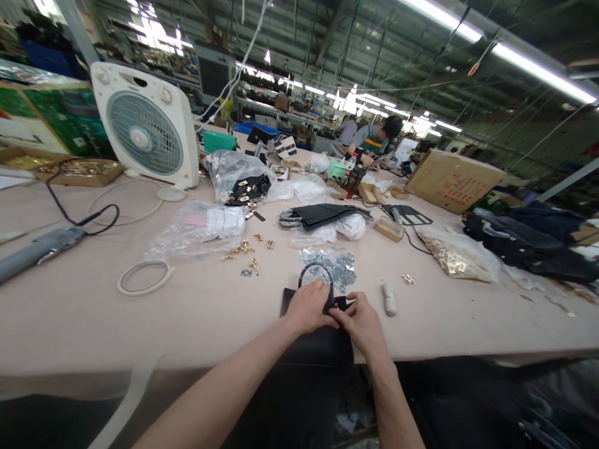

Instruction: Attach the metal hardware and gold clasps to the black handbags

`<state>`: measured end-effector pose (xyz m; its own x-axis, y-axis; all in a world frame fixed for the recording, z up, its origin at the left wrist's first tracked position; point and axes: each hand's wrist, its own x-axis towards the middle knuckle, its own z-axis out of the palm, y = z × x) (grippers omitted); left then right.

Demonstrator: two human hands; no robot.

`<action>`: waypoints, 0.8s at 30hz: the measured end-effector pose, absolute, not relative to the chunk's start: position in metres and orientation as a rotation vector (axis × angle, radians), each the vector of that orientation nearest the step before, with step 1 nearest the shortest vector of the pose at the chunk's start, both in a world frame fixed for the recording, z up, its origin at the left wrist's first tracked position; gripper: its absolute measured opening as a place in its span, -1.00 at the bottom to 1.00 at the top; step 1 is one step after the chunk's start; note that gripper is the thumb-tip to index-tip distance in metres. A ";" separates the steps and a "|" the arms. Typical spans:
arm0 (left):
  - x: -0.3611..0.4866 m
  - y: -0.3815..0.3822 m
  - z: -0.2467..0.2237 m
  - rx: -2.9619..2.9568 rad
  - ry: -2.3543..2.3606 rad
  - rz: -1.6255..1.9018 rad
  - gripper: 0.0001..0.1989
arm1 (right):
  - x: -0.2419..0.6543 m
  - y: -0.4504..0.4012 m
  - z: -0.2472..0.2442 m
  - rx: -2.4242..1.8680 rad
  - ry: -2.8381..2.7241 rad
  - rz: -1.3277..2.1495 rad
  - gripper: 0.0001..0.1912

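Observation:
A black handbag piece (pixel 318 346) with a looped handle (pixel 316 267) lies at the table's front edge. My left hand (pixel 309 307) rests over its upper part, fingers closed on it just below the loop. My right hand (pixel 359 321) pinches a small black tab (pixel 340 304) at the bag's right side, its thumb close to my left thumb. What lies between the fingertips is mostly hidden. Behind the loop is a spread of small flat metal plates (pixel 344 268). Gold-coloured metal fittings (pixel 241 248) lie farther left.
A box fan (pixel 145 131) stands back left, near a tape roll (pixel 145 278) and a grey corded tool (pixel 42 249). Black straps (pixel 322 215) lie mid-table. On the right are a whitish roll (pixel 389 299), a bag of fittings (pixel 461 259) and a carton (pixel 453 181). Another person (pixel 374 140) works across the table.

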<state>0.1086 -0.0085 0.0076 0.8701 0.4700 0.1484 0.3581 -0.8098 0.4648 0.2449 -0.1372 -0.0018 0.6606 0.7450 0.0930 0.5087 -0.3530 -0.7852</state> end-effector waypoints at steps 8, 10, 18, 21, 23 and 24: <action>0.095 -0.015 0.027 2.372 0.596 0.492 -0.55 | 0.213 -0.184 -0.032 -1.504 -0.611 0.314 -0.43; 0.094 -0.020 0.032 2.196 0.625 0.606 -0.50 | 0.206 -0.196 -0.034 -1.368 -0.494 0.329 -0.49; 0.095 -0.028 0.071 1.621 0.268 0.863 -0.29 | 0.190 -0.217 -0.022 -1.247 -0.520 0.852 -0.27; 0.102 -0.036 0.083 1.814 0.385 0.835 -0.30 | 0.186 -0.215 -0.014 -1.284 -0.593 1.011 -0.17; 0.107 -0.046 0.085 1.988 0.503 0.793 -0.40 | 0.188 -0.214 -0.009 -1.334 -0.559 0.970 -0.12; 0.109 -0.051 0.084 2.053 0.530 0.766 -0.45 | 0.190 -0.214 -0.007 -1.357 -0.550 0.899 -0.10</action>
